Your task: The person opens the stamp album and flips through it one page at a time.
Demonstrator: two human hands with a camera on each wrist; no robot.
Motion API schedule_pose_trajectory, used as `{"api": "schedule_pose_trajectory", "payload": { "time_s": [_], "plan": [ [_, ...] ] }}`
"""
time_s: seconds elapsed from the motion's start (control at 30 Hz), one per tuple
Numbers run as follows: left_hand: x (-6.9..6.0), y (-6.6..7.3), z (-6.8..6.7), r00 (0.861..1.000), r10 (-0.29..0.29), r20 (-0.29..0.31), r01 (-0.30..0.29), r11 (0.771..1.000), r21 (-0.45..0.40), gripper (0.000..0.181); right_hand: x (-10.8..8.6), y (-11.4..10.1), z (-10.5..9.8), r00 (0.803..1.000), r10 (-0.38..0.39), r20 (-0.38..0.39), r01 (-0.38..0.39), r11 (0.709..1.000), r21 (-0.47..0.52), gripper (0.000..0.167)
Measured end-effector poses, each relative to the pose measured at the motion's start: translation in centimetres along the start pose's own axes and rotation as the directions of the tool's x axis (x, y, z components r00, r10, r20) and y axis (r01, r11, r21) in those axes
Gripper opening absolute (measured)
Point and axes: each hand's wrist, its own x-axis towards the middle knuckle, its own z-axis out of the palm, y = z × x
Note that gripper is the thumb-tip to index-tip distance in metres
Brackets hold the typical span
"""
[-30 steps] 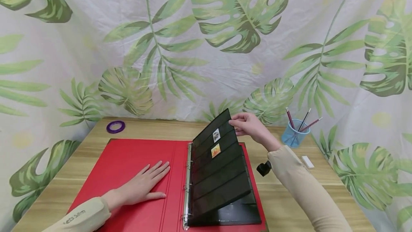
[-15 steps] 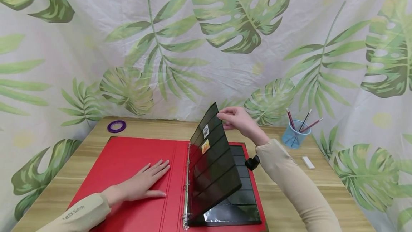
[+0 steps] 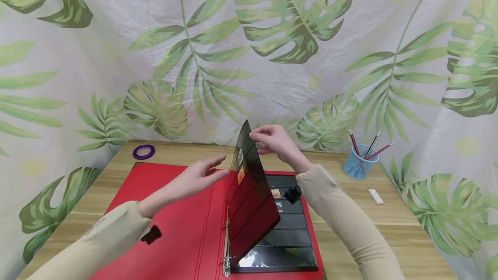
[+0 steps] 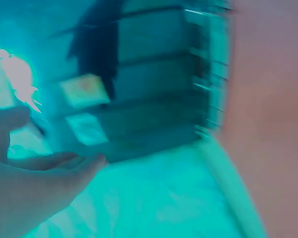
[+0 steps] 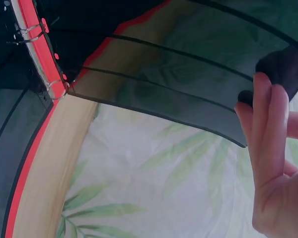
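A black, see-through, pocketed plastic page (image 3: 252,202) stands raised on the metal rings (image 3: 227,260) of the wide red binder (image 3: 183,228), leaning over its right half. Our right hand (image 3: 275,142) pinches the page's far outer corner; our left hand (image 3: 200,177), fingers extended, hovers above the binder's left cover, contact with the page unclear. We judge: swing it gently about the rings, no tugging, lest its small orange stamp-like rectangle (image 3: 241,175) slip.

Soft, even light around the red binder (image 3: 183,224)
Glare on the flat black page (image 3: 295,221) inside the binder; left wrist view blurred, cyan-tinted, blown out beside the binder; right wrist view dimmer, clearer
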Motion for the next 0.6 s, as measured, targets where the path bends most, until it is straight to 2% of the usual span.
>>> {"api": "schedule_pose_trajectory", "payload": {
  "time_s": [0.1,0.23,0.4,0.6],
  "plan": [
    [1.3,2.0,0.0,1.0,-0.025,0.003,0.025,0.995,-0.093,0.061,0.1,-0.2,0.8,1.0,-0.028,-0.011,0.028,0.999,0.018,0.034],
    [2.3,3.4,0.2,0.998,-0.061,-0.031,0.057,0.992,-0.113,0.057,0.0,-0.3,1.9,0.998,-0.063,-0.013,0.064,0.997,0.038,0.034],
    [2.7,3.7,0.0,0.994,-0.087,-0.069,0.074,0.983,-0.169,0.053,-0.3,-0.2,2.7,0.994,-0.11,0.026,0.109,0.994,0.031,0.035],
    [2.4,3.6,-0.6,0.988,-0.148,-0.051,0.125,0.941,-0.315,0.063,-1.0,0.2,3.4,0.98,-0.181,0.083,0.183,0.983,-0.015,0.031]
  ]
}}
